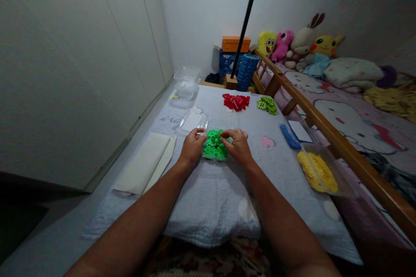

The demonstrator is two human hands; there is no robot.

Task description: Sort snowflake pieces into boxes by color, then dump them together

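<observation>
A clear plastic container [217, 159] with bright green snowflake-shaped plastic pieces [215, 150] stands in front of me on the cloth-covered table. My left hand [194, 145] is closed at its left rim, fingertips against the wall. Over the container's right side, my right hand [238, 143] has thumb and fingers pinched together at a green piece near the top of the pile; the fingertips partly hide it. Behind my left hand lies a clear lid [192, 121] with a white label.
Red pieces [236, 102] and light green pieces [268, 105] lie in piles at the back. Containers with blue pieces [289, 136] and yellow pieces [317, 171] sit right, beside a wooden bed rail [325, 117]. Clear tubs [187, 78] stand back left; a folded cream cloth [144, 162] lies left.
</observation>
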